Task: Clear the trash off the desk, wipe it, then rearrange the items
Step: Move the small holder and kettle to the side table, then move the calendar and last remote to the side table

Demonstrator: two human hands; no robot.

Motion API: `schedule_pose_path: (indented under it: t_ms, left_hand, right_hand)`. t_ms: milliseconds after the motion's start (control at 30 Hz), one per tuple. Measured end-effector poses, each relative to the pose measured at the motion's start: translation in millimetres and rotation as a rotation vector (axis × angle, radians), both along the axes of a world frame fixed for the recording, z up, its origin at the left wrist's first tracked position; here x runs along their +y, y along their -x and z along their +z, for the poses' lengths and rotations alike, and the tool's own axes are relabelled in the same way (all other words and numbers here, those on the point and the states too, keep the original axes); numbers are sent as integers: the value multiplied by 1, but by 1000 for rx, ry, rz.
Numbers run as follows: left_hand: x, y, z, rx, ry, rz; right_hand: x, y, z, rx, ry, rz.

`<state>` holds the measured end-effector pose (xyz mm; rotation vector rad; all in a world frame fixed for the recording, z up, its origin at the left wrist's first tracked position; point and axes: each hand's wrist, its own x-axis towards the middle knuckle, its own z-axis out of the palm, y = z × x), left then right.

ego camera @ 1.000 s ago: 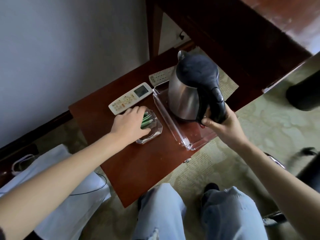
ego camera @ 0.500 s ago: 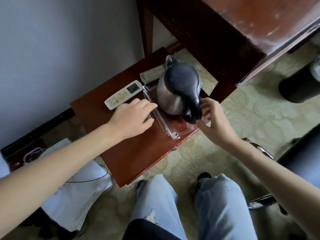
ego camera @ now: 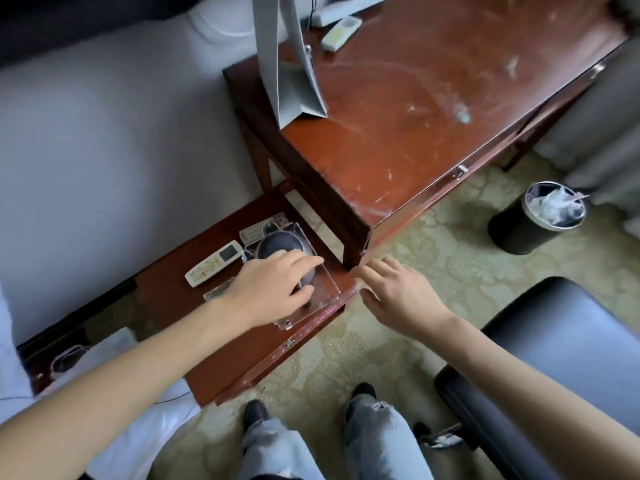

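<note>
At centre left of the frame, on the low side table (ego camera: 162, 299), a white remote (ego camera: 213, 263) lies just beside the clear tray (ego camera: 327, 289) holding the kettle (ego camera: 277, 244). The left hand (ego camera: 273, 289) hovers over the kettle, fingers spread and gripping nothing I can see; the right hand (ego camera: 398, 294) is loose and empty. Upper right, the worktop (ego camera: 433, 109) looks clear of trash but streaked, so rearranging seems underway. The bin (ego camera: 540, 218) at right holds crumpled waste.

Head view, steeply down over desk (ego camera: 433, 98)
</note>
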<state>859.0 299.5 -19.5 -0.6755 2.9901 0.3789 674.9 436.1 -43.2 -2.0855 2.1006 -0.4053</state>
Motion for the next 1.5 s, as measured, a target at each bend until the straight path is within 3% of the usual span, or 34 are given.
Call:
schedule_pose_path:
  t_ms: [300, 767, 1033, 1233, 1500]
  left_hand:
    - [-5, 109, 62, -25, -7, 146]
    - [-149, 236, 7, -28, -173, 471]
    - [-222, 262, -7, 174, -193, 757]
    - [-243, 267, -32, 420, -65, 955]
    - [-270, 302, -55, 776, -322, 1375]
  right_hand:
    - [-20, 103, 57, 143, 2, -35]
    - [-173, 226, 34, 177, -185, -133]
    - [-278, 287, 26, 191, -188, -115]
    - [-371, 321, 8, 82, -135, -23]
    - [-520, 368, -30, 1, -136, 200]
